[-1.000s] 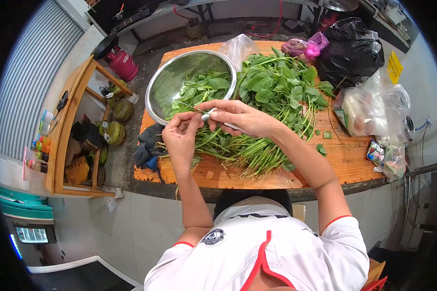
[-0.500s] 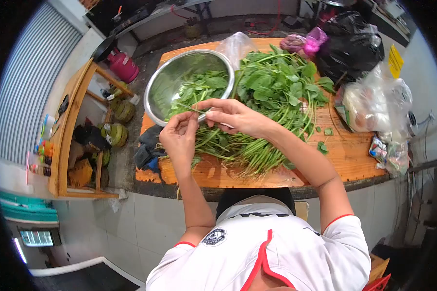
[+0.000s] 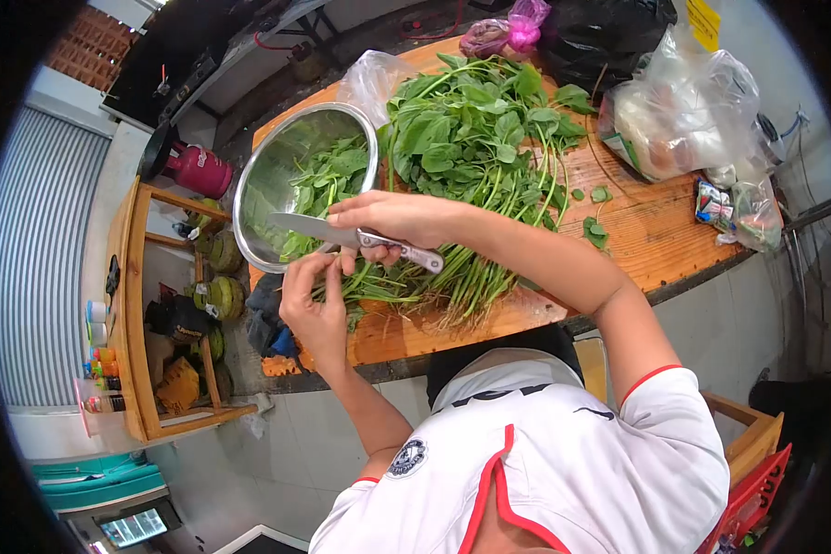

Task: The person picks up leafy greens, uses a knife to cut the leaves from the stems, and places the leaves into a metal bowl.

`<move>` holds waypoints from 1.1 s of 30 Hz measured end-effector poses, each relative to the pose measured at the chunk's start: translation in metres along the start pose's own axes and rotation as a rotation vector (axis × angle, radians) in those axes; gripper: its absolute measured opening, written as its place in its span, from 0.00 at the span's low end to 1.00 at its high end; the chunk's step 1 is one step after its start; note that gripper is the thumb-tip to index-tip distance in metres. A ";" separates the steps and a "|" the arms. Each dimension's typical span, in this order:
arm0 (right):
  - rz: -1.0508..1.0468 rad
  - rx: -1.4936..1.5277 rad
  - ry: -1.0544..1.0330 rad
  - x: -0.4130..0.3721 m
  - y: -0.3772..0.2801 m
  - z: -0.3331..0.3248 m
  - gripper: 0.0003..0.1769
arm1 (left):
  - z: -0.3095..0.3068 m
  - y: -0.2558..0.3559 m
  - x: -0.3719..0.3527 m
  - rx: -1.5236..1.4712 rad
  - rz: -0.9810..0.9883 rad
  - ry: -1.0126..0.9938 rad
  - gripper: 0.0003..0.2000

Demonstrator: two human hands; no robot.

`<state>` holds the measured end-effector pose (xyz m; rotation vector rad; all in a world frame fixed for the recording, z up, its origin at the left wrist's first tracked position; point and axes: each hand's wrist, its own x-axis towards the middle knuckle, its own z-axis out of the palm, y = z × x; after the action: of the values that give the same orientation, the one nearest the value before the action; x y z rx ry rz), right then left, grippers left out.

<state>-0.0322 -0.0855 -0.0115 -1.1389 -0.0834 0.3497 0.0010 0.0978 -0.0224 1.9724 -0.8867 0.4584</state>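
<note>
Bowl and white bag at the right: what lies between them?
The head view shows the greens heaped on the table between the bowl and the white bag.

The right hand (image 3: 392,222) is clenched tight, knuckles up, its forearm reaching in from 4 o'clock with the elbow bent. The left hand (image 3: 312,305) sits just at its 7 o'clock, fingertips (image 3: 327,265) pinched together, pointing toward 12 o'clock.

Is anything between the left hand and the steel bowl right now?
Yes. The knife, held in the right hand, reaches across the near rim of the bowl, directly between it and the left hand.
</note>
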 end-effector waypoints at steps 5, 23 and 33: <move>-0.159 -0.064 0.145 -0.025 -0.040 -0.007 0.23 | 0.006 -0.011 -0.011 0.219 0.257 -0.022 0.09; -1.130 -0.034 0.494 -0.177 -0.123 -0.055 0.26 | 0.108 0.075 0.024 0.105 0.414 -0.446 0.05; -1.131 -0.186 0.622 -0.190 -0.124 -0.058 0.29 | 0.127 0.073 0.040 -0.223 -0.001 -0.867 0.08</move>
<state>-0.1689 -0.2417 0.0973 -1.1651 -0.1964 -1.0276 -0.0292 -0.0507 -0.0221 1.9469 -1.3812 -0.5365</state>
